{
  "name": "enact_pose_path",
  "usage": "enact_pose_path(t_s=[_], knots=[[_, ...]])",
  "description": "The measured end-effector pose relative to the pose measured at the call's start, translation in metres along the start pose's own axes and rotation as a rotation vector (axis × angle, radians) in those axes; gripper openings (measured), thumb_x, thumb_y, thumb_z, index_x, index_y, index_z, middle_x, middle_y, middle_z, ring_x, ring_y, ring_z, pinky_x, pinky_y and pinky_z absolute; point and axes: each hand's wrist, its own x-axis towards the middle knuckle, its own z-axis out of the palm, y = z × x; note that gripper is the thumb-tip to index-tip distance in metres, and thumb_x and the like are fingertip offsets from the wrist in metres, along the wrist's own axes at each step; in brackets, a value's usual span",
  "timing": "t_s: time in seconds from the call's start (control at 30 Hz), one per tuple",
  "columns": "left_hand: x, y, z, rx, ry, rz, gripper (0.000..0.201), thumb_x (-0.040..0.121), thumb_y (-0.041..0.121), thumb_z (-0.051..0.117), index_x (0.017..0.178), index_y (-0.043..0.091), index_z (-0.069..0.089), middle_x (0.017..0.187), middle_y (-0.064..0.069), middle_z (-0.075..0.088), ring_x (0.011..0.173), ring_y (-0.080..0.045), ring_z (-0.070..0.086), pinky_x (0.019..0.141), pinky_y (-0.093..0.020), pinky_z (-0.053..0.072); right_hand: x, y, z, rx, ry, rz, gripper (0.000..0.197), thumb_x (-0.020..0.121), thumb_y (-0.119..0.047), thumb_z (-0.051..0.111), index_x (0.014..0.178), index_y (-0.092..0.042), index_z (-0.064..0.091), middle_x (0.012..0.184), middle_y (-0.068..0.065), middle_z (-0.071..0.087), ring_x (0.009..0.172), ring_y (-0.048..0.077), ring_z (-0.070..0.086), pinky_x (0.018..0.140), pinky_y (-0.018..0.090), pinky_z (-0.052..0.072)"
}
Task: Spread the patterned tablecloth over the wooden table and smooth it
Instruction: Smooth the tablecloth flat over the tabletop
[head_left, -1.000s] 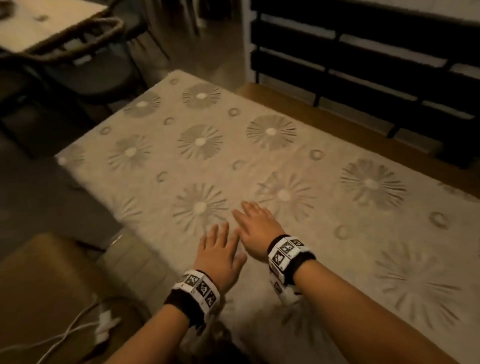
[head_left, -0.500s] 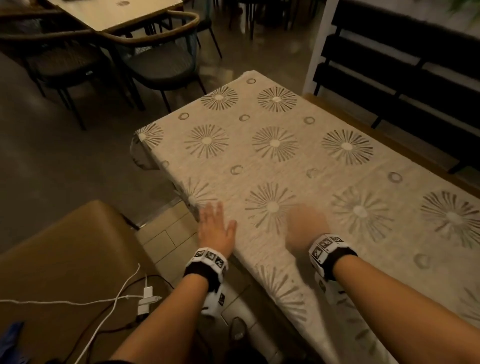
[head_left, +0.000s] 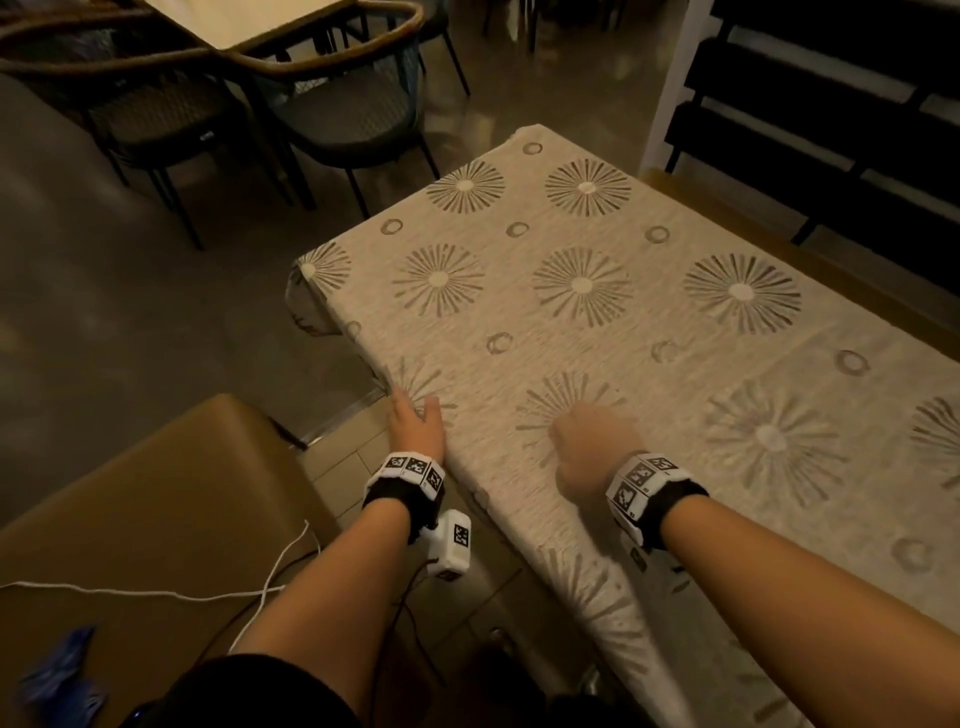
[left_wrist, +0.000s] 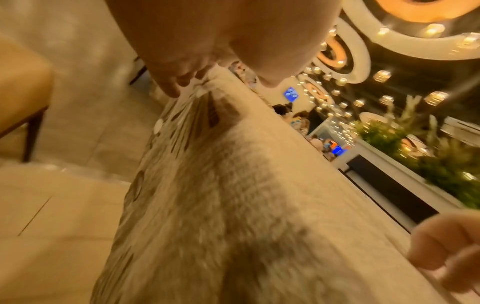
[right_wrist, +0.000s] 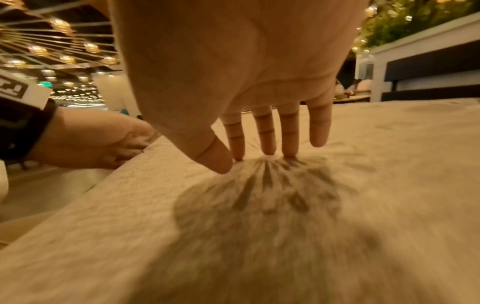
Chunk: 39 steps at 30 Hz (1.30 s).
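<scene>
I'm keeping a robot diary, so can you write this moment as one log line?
step: smoothing | tablecloth: spread over table | left hand: at near edge, on cloth | right hand: fingertips pressing sunburst print | grip: none

Bare forearms, black wristbands (head_left: 396, 498) topped with white blocks of black-and-white square markers (head_left: 640, 476), dark shorts.

Woven-back chairs (head_left: 332, 111), two, at far left beside a pale second table (head_left: 249, 18) | tan upholstered seat (head_left: 156, 525) near left, white cable (head_left: 156, 594) lying across it | blue item (head_left: 62, 670) at its lower edge, possibly cloth | dark slatted bench (head_left: 831, 119) at far right | green plants (left_wrist: 426, 156) behind white ledge
</scene>
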Motion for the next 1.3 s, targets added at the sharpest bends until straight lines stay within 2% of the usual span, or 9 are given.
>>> enact_pose_path(t_s=[0.17,0.33,0.47,0.67,0.8,0.93,1.07,1.17,1.3], knots=[[0.032,-0.003,-0.010,0.306,-0.021,0.219,0.067,0.099,0.042,0.037,0.153,0.024,0.003,0.161,-0.001,-0.012,0.148,-0.021,-0.009,0.120,-0.044,0.005,0.041,-0.027,-0.018,-0.110,0.105,-0.107,0.028,0.085,-0.032,0.046,0.106,-0.016,0.056,0.112,0.009,0.054,0.105,0.030,0.051,0.087,0.040,0.038],[0.108,0.005,-0.054,0.600,-0.030,0.308,0.065,0.096,0.042,0.040,0.152,0.020,0.014,0.162,-0.006,-0.003,0.148,-0.027,-0.008,0.120,-0.046,0.003,0.115,-0.075,-0.027,-0.029,0.177,-0.236,0.039,0.081,-0.033,0.046,0.117,-0.021,0.055,0.125,0.004,0.052,0.114,0.028,0.049,0.093,0.038,0.038],[0.174,0.032,-0.084,0.851,-0.107,0.463,0.064,0.096,0.045,0.037,0.152,0.021,0.015,0.161,-0.008,0.000,0.148,-0.029,-0.007,0.118,-0.046,-0.001,0.179,-0.109,-0.044,0.103,0.159,-0.180,0.054,0.094,-0.033,0.039,0.146,-0.024,0.032,0.159,0.007,0.020,0.145,0.026,0.020,0.116,0.043,0.021],[0.233,0.104,-0.062,0.993,-0.326,0.609,0.060,0.099,0.044,0.026,0.152,0.023,0.009,0.162,-0.004,0.000,0.148,-0.025,-0.005,0.119,-0.042,0.003,0.224,-0.110,-0.067,0.179,0.063,-0.019,0.055,0.100,-0.037,0.027,0.152,-0.028,0.015,0.162,0.004,0.003,0.149,0.023,0.001,0.119,0.045,0.007],[0.247,0.129,-0.018,1.044,-0.486,0.661,0.060,0.099,0.048,0.024,0.152,0.034,0.000,0.162,-0.003,-0.007,0.148,-0.027,-0.004,0.120,-0.044,0.006,0.225,-0.049,-0.070,0.147,0.060,0.052,0.054,0.100,-0.040,0.024,0.152,-0.030,0.010,0.162,0.002,-0.002,0.149,0.022,-0.002,0.118,0.043,0.004],[0.253,0.126,0.001,1.151,-0.529,0.584,0.062,0.097,0.054,0.025,0.150,0.041,-0.004,0.161,0.002,-0.012,0.148,-0.028,-0.003,0.119,-0.047,0.005,0.196,0.080,-0.072,0.163,0.052,0.247,0.058,0.101,-0.044,0.023,0.153,-0.027,0.005,0.162,0.006,-0.006,0.149,0.026,-0.002,0.119,0.038,0.003],[0.256,0.151,0.008,1.343,-0.493,0.619,0.063,0.091,0.053,0.037,0.148,0.036,0.017,0.159,-0.005,0.015,0.143,-0.031,0.021,0.115,-0.048,0.024,0.133,0.215,-0.062,0.301,0.183,0.808,0.062,0.098,-0.050,0.020,0.153,-0.024,0.005,0.162,0.011,-0.003,0.148,0.031,0.001,0.120,0.043,0.004],[0.249,0.199,0.033,1.549,-0.547,0.610,0.055,0.084,0.056,0.042,0.133,0.030,0.044,0.139,-0.003,0.049,0.124,-0.026,0.050,0.102,-0.042,0.042,0.119,0.255,-0.070,0.467,0.137,1.155,0.066,0.096,-0.052,0.015,0.152,-0.020,0.006,0.160,0.017,-0.004,0.145,0.041,0.000,0.118,0.051,0.004],[0.206,0.264,0.135,1.462,-0.603,0.872,0.054,0.087,0.058,0.041,0.130,0.027,0.048,0.136,-0.005,0.052,0.124,-0.027,0.050,0.102,-0.041,0.041,0.165,0.234,-0.111,0.355,0.226,0.619,0.062,0.095,-0.048,0.025,0.152,-0.026,0.014,0.162,0.005,0.000,0.149,0.025,0.000,0.120,0.048,0.004]])
